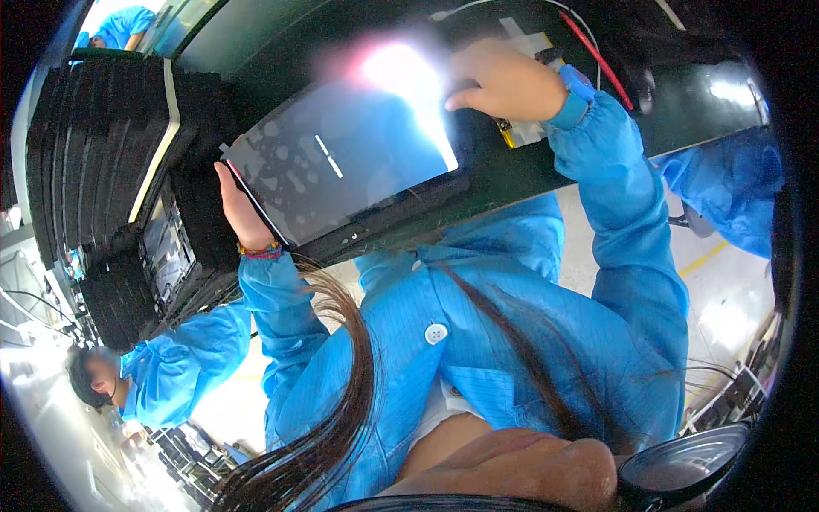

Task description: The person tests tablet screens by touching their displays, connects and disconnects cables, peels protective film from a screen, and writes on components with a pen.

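A flat, dark, tablet-like screen panel (333, 162) lies tilted on the dark bench, with pale smudges on its left part and a small white bar lit at its middle. My left hand (243, 209) grips its left edge; the fingers beneath are hidden. Over the panel's upper right side is my right hand (503, 81), thumb apart from the fingers and nothing visible between them. Strong white glare washes out the panel's corner near those fingertips. Partly under my right hand and wrist sits a yellow-edged part (522, 132) with pale and black pieces.
Black trays (102, 154) are stacked high at the left, beside a lower stack holding a device part (168, 243). A red stick-like thing (597, 60) and a white cable (478, 7) lie at the back of the bench (691, 111). Other people in blue work nearby.
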A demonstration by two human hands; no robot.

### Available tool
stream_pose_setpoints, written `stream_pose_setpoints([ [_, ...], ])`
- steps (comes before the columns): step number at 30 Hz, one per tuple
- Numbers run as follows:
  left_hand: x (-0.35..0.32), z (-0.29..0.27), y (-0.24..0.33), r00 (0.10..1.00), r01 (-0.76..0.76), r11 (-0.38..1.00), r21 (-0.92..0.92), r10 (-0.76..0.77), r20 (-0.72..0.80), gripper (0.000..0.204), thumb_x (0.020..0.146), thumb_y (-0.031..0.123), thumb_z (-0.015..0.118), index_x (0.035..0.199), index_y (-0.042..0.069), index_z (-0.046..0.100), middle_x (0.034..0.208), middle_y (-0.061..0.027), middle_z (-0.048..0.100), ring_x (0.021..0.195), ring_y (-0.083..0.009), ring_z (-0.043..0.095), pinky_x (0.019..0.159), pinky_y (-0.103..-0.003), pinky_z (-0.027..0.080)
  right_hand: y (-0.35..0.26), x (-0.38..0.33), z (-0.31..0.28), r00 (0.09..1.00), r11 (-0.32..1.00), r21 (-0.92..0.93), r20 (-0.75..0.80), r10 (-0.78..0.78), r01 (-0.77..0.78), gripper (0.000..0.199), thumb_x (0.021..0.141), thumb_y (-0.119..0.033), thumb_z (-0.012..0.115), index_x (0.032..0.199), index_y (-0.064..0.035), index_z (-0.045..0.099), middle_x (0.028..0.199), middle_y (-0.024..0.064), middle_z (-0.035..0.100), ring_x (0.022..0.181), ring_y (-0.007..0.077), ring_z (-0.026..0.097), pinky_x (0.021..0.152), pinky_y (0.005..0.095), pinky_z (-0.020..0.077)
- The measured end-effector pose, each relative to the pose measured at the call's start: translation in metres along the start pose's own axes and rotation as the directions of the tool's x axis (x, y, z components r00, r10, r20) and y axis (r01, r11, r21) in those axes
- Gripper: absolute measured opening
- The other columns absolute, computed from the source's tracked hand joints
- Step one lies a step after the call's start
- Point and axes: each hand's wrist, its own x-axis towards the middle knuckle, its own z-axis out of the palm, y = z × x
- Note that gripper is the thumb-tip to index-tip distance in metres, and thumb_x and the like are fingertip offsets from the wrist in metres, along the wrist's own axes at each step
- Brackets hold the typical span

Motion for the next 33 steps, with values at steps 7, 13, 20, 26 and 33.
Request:
stream_pose_setpoints([
  [7,0.0,-0.004,0.0,0.997,0.037,0.995,-0.088,-0.031,0.068,0.055,0.092,0.048,0.032,0.123,0.004,0.045,0.123,-0.011,0.05,0.108,-0.027,0.049,0.093,-0.039,0.038,0.007,-0.005,-0.003,0.976,0.991,-0.135,-0.215,-0.019,-0.011,0.019,0.075,-0.017,0.065,0.088,-0.0033,0.064,0.083,0.0137,0.063,0.082,0.0272,0.06,0.074,0.035,0.0471],
  [13,0.003,-0.004,0.001,0.998,0.059,0.998,-0.033,-0.059,0.015,0.051,0.093,0.046,0.035,0.115,0.003,0.052,0.108,-0.01,0.059,0.094,-0.0225,0.058,0.084,-0.033,0.046,0.042,-0.105,-0.06,0.796,0.536,-0.668,-0.605,0.014,-0.516,0.023,0.081,-0.024,0.059,0.098,-0.0084,0.064,0.106,0.0109,0.061,0.101,0.03,0.055,0.088,0.0375,0.0421],
  [20,0.001,-0.013,0.002,0.995,0.094,0.989,-0.117,-0.089,0.049,0.049,0.093,0.044,0.036,0.114,0.003,0.052,0.103,-0.0079,0.061,0.088,-0.0195,0.059,0.077,-0.031,0.048,0.07,-0.154,-0.049,0.737,0.479,-0.565,-0.576,0.354,-0.672,0.035,0.086,-0.031,0.052,0.115,-0.0115,0.057,0.122,0.0153,0.05,0.112,0.0315,0.047,0.096,0.0396,0.0341],
  [26,0.005,-0.022,-0.001,0.994,0.106,0.99,-0.089,-0.104,0.025,0.048,0.093,0.045,0.035,0.113,0.005,0.053,0.101,-0.0074,0.062,0.084,-0.019,0.06,0.075,-0.03,0.048,0.072,-0.158,-0.048,0.722,0.478,-0.548,-0.595,0.353,-0.686,0.031,0.086,-0.025,0.052,0.114,-0.0132,0.057,0.121,0.0144,0.052,0.113,0.0299,0.047,0.096,0.039,0.0342],
  [33,0.006,-0.02,0.001,0.991,0.117,0.988,-0.101,-0.11,0.081,0.049,0.093,0.045,0.035,0.112,0.005,0.054,0.099,-0.0087,0.062,0.083,-0.0197,0.06,0.074,-0.031,0.049,0.065,-0.15,-0.053,0.733,0.455,-0.582,-0.603,0.315,-0.674,0.031,0.085,-0.024,0.053,0.113,-0.0121,0.058,0.119,0.0143,0.053,0.111,0.0299,0.048,0.096,0.0394,0.0347],
])
